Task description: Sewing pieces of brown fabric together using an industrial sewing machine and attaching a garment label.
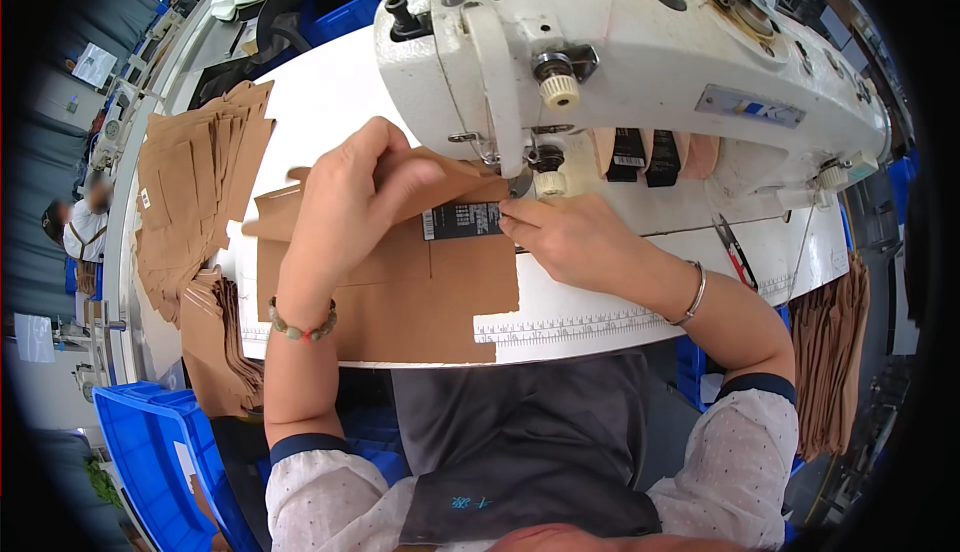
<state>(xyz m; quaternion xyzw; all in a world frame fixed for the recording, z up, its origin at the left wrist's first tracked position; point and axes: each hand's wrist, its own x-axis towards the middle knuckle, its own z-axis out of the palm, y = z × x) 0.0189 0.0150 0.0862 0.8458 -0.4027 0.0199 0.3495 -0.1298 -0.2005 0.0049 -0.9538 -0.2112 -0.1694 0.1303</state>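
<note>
black label (462, 220) pinched at right hand (570, 242) fingertips, beside left hand (345, 202).

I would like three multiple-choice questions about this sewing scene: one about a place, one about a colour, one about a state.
1. Where does the stack of brown pieces lie?
A. to the person's left on the table
B. on top of the machine
C. inside the blue bin

2. What colour is the label on the brown fabric?
A. white
B. black
C. red

3. What is the left hand doing?
A. hanging off the table
B. holding scissors
C. pressing flat on the fabric

Answers:
1. A: the stack lies at the table's left edge, left of the left hand.
2. B: the label is black with pale print, at the right hand's fingertips beside the machine's needle area.
3. C: the palm and fingers lie spread on the fabric.
</note>
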